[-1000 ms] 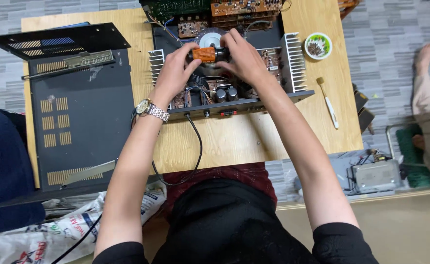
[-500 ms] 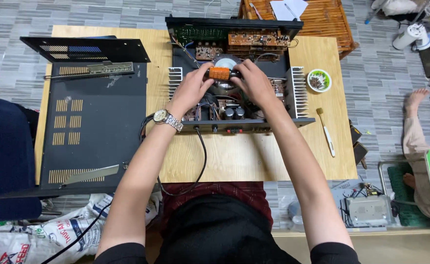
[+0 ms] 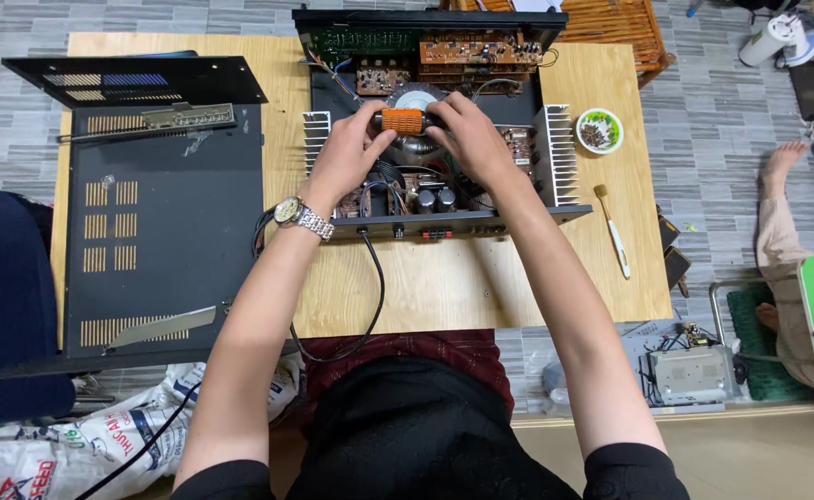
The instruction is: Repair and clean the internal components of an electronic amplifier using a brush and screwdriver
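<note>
One opened amplifier chassis (image 3: pixel 444 176) sits on one wooden table (image 3: pixel 481 287), its lid off. Both hands work over the middle of it, on one orange-handled tool (image 3: pixel 402 120) lying crosswise above the round transformer (image 3: pixel 416 100). The left hand (image 3: pixel 347 162) grips the left end of the orange handle, fingers curled round it. The right hand (image 3: pixel 467 139) meets the right end, fingers bent and closed on the dark part of the tool; the tip itself is hidden under them. One metal wristwatch (image 3: pixel 298 217) sits on the left wrist.

Two finned heat sinks flank the chassis, one on the left (image 3: pixel 315 139), one on the right (image 3: pixel 557 153). At the back stand two circuit boards, one green (image 3: pixel 361 44) and one brown (image 3: pixel 476 51). One black cable (image 3: pixel 370 296) runs from the front panel down off the near table edge.

One black perforated cover (image 3: pixel 157 231) fills the left part of the table and overhangs its near edge. To the right of the chassis lie one small white bowl (image 3: pixel 600 131) of dark bits and one white brush (image 3: pixel 613 231), near the table's right edge. A bare strip of table lies between the chassis front and the near edge. Another person's foot (image 3: pixel 782 162) shows on the floor at far right, well apart.
</note>
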